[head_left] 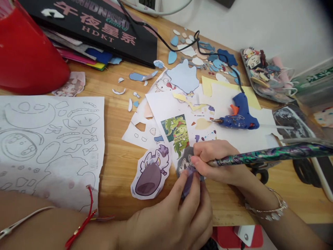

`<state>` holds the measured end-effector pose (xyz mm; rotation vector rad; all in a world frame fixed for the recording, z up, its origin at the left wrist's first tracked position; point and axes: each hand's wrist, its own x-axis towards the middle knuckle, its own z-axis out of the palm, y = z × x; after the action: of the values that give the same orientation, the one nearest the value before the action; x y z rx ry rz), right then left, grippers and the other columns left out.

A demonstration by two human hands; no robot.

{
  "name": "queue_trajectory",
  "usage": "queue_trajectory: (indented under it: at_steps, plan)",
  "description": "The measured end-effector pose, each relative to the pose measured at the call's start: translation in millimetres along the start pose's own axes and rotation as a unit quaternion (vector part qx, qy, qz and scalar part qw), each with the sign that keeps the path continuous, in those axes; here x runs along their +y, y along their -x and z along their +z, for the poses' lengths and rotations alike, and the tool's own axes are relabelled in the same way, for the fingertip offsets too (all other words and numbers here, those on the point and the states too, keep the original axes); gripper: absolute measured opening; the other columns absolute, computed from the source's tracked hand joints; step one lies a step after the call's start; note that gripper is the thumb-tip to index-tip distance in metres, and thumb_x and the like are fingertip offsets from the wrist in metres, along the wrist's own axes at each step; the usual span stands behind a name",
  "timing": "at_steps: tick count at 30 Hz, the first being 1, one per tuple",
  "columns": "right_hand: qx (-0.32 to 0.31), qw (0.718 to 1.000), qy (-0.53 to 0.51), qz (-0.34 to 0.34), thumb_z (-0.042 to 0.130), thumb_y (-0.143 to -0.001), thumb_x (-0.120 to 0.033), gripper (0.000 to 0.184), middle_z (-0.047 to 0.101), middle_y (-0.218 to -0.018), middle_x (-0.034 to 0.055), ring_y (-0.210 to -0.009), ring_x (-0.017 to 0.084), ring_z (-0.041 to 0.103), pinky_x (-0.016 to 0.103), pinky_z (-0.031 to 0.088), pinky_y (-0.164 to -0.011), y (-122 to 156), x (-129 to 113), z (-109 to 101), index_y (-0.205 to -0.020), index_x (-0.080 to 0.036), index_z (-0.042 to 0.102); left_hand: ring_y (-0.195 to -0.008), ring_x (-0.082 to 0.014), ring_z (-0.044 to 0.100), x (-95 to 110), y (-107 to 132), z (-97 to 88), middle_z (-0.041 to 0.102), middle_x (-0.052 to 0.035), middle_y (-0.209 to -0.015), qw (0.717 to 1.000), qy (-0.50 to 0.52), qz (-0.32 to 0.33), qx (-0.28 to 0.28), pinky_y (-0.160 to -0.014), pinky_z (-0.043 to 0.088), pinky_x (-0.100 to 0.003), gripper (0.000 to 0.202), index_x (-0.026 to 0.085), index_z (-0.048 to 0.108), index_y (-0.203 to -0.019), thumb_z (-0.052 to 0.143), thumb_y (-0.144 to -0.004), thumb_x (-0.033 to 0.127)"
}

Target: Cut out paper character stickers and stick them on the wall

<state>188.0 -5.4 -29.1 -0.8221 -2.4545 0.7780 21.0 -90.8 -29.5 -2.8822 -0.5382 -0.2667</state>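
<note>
Grey-and-purple piece (pixel 186 163) sits just below and right of the frame's centre, at the lower end of the white printed sheet (pixel 168 113). Can't tell if it lies flat or is lifted off the bench (pixel 117 139). Left hand (pixel 179 211): fingers drawn in narrow, pinned on the purple part. Right hand (pixel 221 161): closed round the patterned stick (pixel 270 154), fingertips right at the piece's grey edge.

Stick's tip is behind the fingers, so can't say what kind of point it has. If it's sharp, main risk is a slip into the left fingertips — they're just beside it, and the piece is small with little to grip. Too much pressure could also crease the piece or shift whatever is layered on it.

Second risk: blue glue gun (pixel 243 116), right of centre, nozzle facing left just above the right knuckles. Can't tell if it's hot; if so, a careless lift of that hand could brush it. Black cable (pixel 166 45) loops from the top edge down to it — a snag could swing the gun.

Purple character cutout (pixel 151 172) is near the left hand; a dragged wrist could shove it.
</note>
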Motion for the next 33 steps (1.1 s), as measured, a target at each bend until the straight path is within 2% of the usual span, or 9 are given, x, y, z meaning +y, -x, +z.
queue_trajectory:
  at_steps: [3,9,13,19,25,29,33]
  plan:
    - [-0.012,1.0,0.024,0.002,0.047,-0.077,-0.007,0.034,0.029,-0.052,-0.0063,-0.047,0.005,0.026,0.02,0.023,-0.044,-0.9,-2.2,-1.2,-0.051,-0.017,0.027,-0.109,-0.0302,0.052,0.5,-0.7,-1.0,0.051,-0.0123,-0.123,1.0,0.011,0.009,-0.021,-0.091,0.046,-0.045,0.042,0.011,0.046,-0.123,0.023,-0.087,0.014]
    - [-0.005,1.0,0.024,0.006,0.047,-0.075,-0.006,0.034,0.027,-0.052,-0.0066,-0.047,0.005,0.025,0.02,0.022,-0.044,0.1,-1.3,-1.5,-0.053,-0.017,0.025,-0.109,-0.0325,0.052,7.2,-2.0,7.1,0.053,-0.0124,-0.12,0.999,0.024,-0.039,0.016,-0.092,0.043,-0.049,0.038,0.013,0.05,-0.119,0.028,-0.09,0.021]
    - [0.006,0.999,-0.038,-0.005,0.049,-0.077,-0.007,0.033,0.03,-0.053,-0.007,-0.048,0.004,0.028,0.018,0.025,-0.045,0.8,0.4,-0.4,-0.055,-0.018,0.027,-0.107,-0.0312,0.053,4.2,-1.9,6.7,0.054,-0.012,-0.12,1.0,0.013,-0.022,0.015,-0.09,0.044,-0.047,0.038,0.013,0.05,-0.12,0.028,-0.089,0.02]
    - [-0.002,1.0,0.006,-0.002,0.049,-0.075,-0.005,0.034,0.027,-0.053,-0.0069,-0.048,0.005,0.024,0.02,0.022,-0.044,0.0,0.6,-1.0,-0.055,-0.017,0.024,-0.107,-0.0302,0.053,1.4,-1.4,4.1,0.054,-0.0115,-0.12,1.0,0.011,-0.014,0.008,-0.089,0.046,-0.046,0.039,0.013,0.049,-0.12,0.027,-0.09,0.02]
    - [0.027,0.998,-0.063,0.014,0.05,-0.075,-0.005,0.035,0.029,-0.053,-0.007,-0.048,0.004,0.028,0.019,0.024,-0.044,3.1,3.8,1.7,-0.057,-0.018,0.023,-0.105,-0.031,0.055,2.2,0.2,6.5,0.056,-0.0129,-0.118,1.0,-0.003,-0.003,0.031,-0.086,0.048,-0.045,0.039,0.011,0.05,-0.12,0.028,-0.089,0.021]
    - [0.022,0.999,-0.049,0.009,0.05,-0.076,-0.005,0.035,0.03,-0.053,-0.007,-0.048,0.004,0.027,0.019,0.024,-0.044,2.9,3.8,1.4,-0.057,-0.018,0.023,-0.108,-0.0303,0.053,-2.8,1.1,-1.8,0.053,-0.0133,-0.122,1.0,-0.016,0.016,-0.016,-0.09,0.047,-0.044,0.044,0.008,0.045,-0.123,0.021,-0.086,0.013]
    - [0.001,1.0,-0.011,-0.002,0.049,-0.076,-0.004,0.035,0.029,-0.053,-0.0067,-0.047,0.004,0.027,0.019,0.023,-0.045,1.4,0.7,-0.9,-0.056,-0.018,0.024,-0.11,-0.0294,0.052,-7.7,2.5,-9.7,0.052,-0.0136,-0.123,0.998,-0.039,0.047,-0.033,-0.091,0.047,-0.041,0.047,0.005,0.043,-0.124,0.018,-0.085,0.012]
